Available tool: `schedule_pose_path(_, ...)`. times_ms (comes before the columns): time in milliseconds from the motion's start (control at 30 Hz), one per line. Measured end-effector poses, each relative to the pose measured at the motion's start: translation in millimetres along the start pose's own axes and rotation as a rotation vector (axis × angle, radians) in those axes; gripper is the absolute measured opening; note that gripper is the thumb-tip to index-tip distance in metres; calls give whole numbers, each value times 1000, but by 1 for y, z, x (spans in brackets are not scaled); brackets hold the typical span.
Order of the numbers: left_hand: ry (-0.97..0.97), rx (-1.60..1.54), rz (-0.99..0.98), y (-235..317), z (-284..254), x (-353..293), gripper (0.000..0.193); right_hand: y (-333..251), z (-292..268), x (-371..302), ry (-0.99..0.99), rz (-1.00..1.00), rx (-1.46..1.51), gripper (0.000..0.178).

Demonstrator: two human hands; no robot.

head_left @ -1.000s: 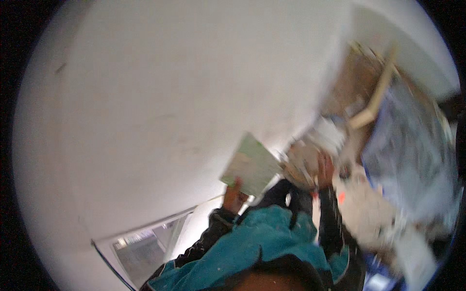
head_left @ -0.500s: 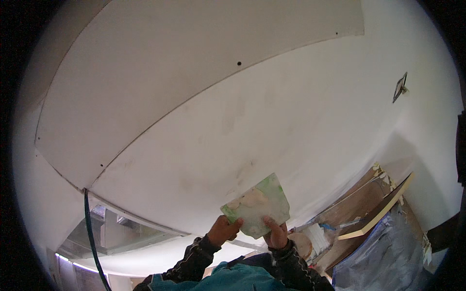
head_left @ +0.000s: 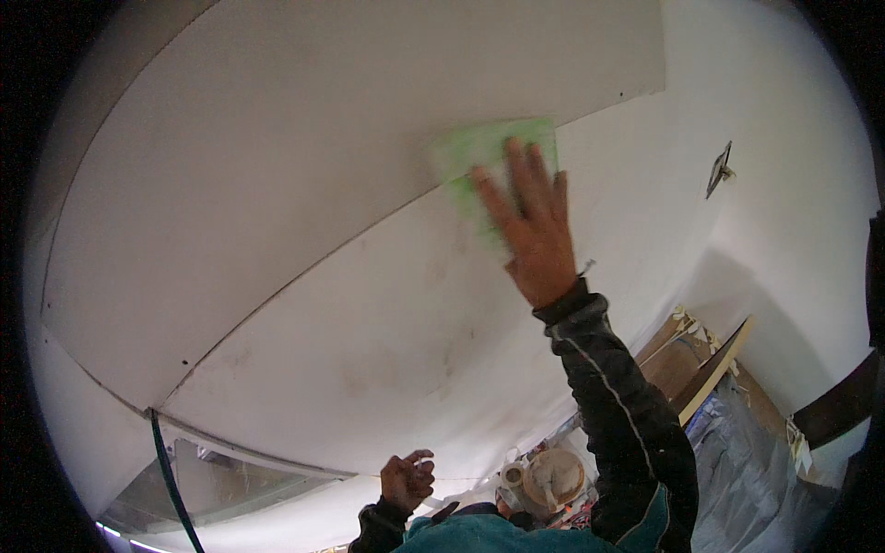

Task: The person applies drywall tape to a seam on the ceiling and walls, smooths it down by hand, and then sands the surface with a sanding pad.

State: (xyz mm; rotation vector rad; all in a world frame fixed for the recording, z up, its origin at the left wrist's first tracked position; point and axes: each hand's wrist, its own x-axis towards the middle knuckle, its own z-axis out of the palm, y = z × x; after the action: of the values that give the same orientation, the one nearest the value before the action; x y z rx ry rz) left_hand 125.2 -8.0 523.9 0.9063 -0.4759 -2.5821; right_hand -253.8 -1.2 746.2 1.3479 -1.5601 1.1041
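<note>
Lying behind the right hand (head_left: 540, 249) is a green sheet (head_left: 475, 143).

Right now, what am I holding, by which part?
Your right hand seemingly presses the green sheet by its face, not gripping; left hand looks empty.

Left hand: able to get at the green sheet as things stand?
Likely yes: nothing visible blocks the left hand from the uncovered left part of the green sheet, though it would have to reach up. The right hand covers only part of the sheet.
</note>
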Motion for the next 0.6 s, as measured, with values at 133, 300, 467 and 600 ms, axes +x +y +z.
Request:
schedule_pose_path(133, -14, -13, -82, -11, -27, 12, 34, -11, -6, -23, -168, -38, -133, 82)
schedule_pose_path(300, -23, 89, -38, 0, -40, 29, 34, -9, -61, 10, -202, 97, 58, 97)
schedule_pose_path(467, -3, 215, 35, -3, -37, 38, 43, 1, -54, 37, -54, 205, 93, 88)
schedule_pose_path(600, 76, 238, 54, 1, -33, 30, 43, -91, -31, 4, -241, 156, -30, 87)
